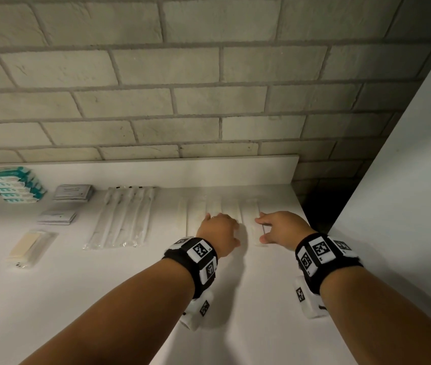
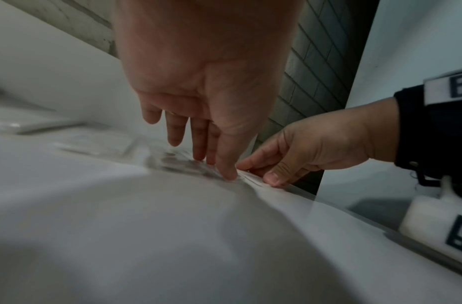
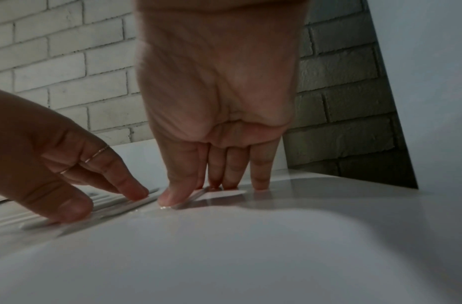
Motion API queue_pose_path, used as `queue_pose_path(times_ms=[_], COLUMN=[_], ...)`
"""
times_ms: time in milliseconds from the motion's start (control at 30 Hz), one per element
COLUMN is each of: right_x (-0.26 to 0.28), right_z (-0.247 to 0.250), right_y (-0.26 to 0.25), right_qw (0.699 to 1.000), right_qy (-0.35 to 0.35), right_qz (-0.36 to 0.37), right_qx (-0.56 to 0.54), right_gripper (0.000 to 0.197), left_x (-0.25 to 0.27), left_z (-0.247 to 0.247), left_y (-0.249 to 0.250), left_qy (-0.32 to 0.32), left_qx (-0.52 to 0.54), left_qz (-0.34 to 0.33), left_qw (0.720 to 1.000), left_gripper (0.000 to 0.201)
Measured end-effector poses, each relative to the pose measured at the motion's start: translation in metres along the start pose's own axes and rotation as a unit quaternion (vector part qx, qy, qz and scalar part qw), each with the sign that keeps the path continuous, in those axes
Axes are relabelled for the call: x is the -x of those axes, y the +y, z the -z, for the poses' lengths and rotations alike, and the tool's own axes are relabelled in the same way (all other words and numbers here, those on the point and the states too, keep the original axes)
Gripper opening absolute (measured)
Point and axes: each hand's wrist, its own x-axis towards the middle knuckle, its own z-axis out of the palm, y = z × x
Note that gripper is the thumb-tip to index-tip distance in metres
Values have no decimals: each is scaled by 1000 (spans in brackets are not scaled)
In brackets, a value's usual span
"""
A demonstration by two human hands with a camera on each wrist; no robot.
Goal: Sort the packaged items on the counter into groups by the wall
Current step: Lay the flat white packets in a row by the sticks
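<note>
A row of several pale narrow packets lies on the white counter by the brick wall, near the counter's right end. My left hand rests on the middle of the row, its straight fingers and thumb touching a clear wrapper. My right hand presses its fingertips and thumb down on the rightmost packet, which also shows as the flat packet. Neither hand lifts anything.
Further left along the wall lie wrapped toothbrushes, two stacks of grey sachets, teal tissue packs and a wrapped soap bar. A white side panel stands at the right, with a dark gap beside the counter's edge.
</note>
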Motion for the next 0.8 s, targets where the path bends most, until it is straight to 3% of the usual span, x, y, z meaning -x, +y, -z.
queue_pose_path(times_ms=[400, 533, 633, 700, 800], right_x=[0, 2, 4, 3, -2], right_z=[0, 1, 4, 3, -2], right_y=[2, 9, 8, 0, -23], right_qw=[1000, 995, 988, 991, 999], right_qy=[-1, 10, 37, 57, 27], right_qz=[1, -2, 4, 7, 30], right_qx=[-5, -103, -152, -123, -4], right_gripper=[63, 66, 61, 53, 44], left_x=[-3, 3, 7, 10, 13], left_z=[-5, 0, 10, 14, 11], left_y=[1, -8, -29, -42, -48], left_qy=[12, 51, 61, 41, 3], left_qx=[50, 125, 98, 54, 19], left_qz=[16, -2, 10, 25, 30], left_qw=[999, 991, 993, 997, 999], left_gripper=[51, 57, 55, 53, 52])
